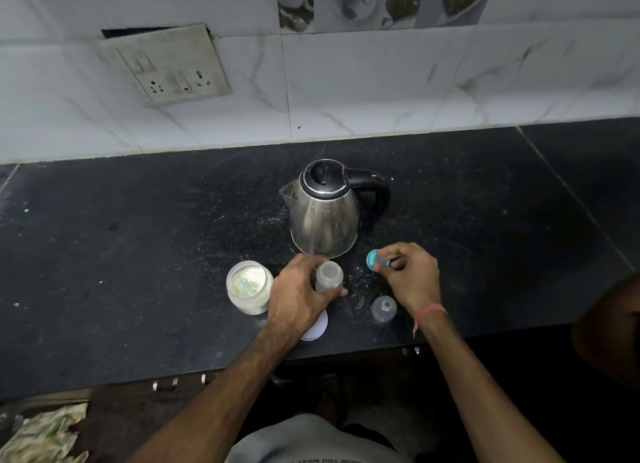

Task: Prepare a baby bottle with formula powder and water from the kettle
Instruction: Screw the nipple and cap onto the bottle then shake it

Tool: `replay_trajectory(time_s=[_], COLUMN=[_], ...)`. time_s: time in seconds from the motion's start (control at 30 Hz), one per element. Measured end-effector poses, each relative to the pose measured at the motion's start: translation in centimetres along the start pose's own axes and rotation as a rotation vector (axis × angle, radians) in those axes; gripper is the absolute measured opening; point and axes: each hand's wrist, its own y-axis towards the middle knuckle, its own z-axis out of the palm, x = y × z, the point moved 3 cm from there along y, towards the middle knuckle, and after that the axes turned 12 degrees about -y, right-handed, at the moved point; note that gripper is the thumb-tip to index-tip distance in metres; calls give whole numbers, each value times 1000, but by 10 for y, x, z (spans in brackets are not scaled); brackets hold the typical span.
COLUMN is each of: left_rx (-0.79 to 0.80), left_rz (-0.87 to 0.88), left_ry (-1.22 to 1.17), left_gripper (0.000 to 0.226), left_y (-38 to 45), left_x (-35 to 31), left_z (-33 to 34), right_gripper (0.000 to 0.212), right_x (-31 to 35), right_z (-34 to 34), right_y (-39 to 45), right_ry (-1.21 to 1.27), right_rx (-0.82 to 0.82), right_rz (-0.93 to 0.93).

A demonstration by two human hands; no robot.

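The open formula jar (248, 287), scoop inside, stands leftmost on the counter (138, 255). Left hand (298, 296) grips the uncapped baby bottle (329, 276) upright before the kettle (325, 210). Right hand (412, 275) pinches the teal nipple ring (374, 259). Opening looks done; next, set the ring down and scoop powder.

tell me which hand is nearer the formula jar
Left. The left hand grips the bottle right beside the formula jar, almost touching it. The right hand, holding the blue cap, is across the bottle, farther away.
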Motion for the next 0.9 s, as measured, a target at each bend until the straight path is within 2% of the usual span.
replay_trajectory(time_s=[0.07,0.13,0.3,0.57,0.9], left_rx=[-21,-42,-88,-84,-91], left_rz=[-7,-19,-27,-28,-37], left_ry=[-21,-44,-72,-50,-71], left_gripper=[57,56,57,63,70], left_y=[0,-3,-6,-8,-8], left_x=[-1,1,6,6,8], left_z=[2,5,9,9,12], right_gripper=[26,24,22,23,37], right_x=[12,25,48,66,71], right_z=[-10,-17,-15,14,22], right_y=[-4,-9,-22,-26,-28], right_ry=[179,328,426,229,80], right_rx=[-10,58,200,316,283], right_rz=[-7,-24,-120,-250,-341])
